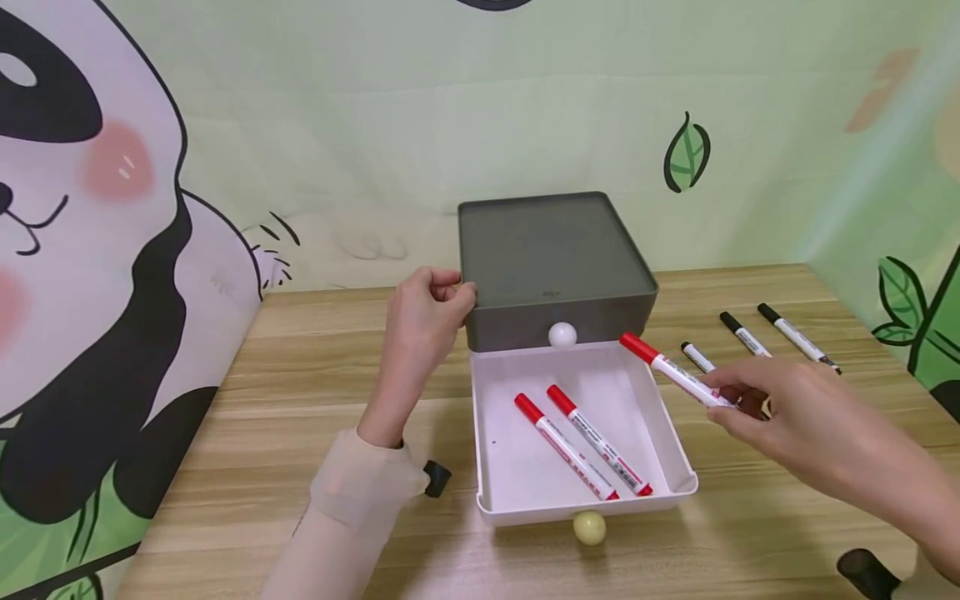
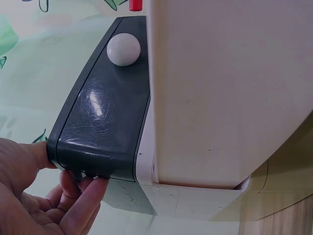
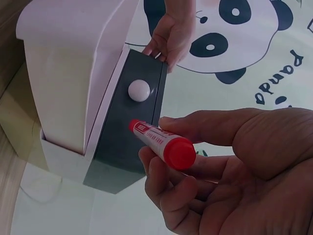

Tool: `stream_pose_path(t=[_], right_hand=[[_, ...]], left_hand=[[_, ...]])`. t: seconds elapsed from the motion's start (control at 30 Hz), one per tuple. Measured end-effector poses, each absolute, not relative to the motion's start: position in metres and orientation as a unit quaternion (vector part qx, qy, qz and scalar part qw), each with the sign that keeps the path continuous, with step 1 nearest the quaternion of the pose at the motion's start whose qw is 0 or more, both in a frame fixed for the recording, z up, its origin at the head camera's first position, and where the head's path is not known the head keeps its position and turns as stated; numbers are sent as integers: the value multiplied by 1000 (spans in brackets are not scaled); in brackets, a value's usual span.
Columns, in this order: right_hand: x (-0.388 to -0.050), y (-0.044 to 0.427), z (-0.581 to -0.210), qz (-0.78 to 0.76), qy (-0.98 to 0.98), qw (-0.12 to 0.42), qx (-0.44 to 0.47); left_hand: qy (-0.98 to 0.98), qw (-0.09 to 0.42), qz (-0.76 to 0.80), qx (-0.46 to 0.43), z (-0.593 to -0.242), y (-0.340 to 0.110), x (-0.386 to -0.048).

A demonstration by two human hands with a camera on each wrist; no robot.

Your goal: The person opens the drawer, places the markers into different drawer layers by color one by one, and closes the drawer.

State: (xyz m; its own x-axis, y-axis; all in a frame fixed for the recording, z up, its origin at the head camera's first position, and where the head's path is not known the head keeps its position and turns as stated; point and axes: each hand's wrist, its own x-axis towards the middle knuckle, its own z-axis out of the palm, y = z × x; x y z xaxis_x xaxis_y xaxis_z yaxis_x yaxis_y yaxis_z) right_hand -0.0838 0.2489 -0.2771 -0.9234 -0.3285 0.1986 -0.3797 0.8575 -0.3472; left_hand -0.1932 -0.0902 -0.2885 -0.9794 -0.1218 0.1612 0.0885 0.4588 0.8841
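A small desktop drawer box (image 1: 558, 250) with a dark grey top stands on the table, its lower white drawer (image 1: 495, 467) pulled out. Two red-capped markers (image 1: 567, 448) lie inside that drawer. My left hand (image 1: 427, 312) holds the front left corner of the box, thumb on one side and curled fingers on the other, as the left wrist view shows. Above the drawer's right side, my right hand (image 1: 787, 417) pinches another red marker (image 1: 671, 371) between thumb and fingers. The marker is tilted, its longer red cap towards the box.
Right of the box lie three black-capped markers (image 1: 795, 333) on the wooden table (image 1: 322, 400). A white knob (image 1: 562, 335) sits on the shut grey drawer front, a yellowish knob (image 1: 589, 527) on the white drawer. Behind hangs a panda-printed backdrop (image 1: 360, 150).
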Motion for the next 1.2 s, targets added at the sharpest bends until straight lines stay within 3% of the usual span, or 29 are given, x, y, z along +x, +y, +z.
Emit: stream_pose_path(t=[0.53,1.0,1.2], right_hand=[[-92,229,-286,220,-956,19,191],[-96,217,-294,222,-953,35,202],[-98,214,-297,246,-949,18,195]], left_hand=[[-848,102,-520,8,-289,-90,-194],[-846,101,-524,9,-289,-90,-193],[-846,108,-523,7,-290,-90,-194]])
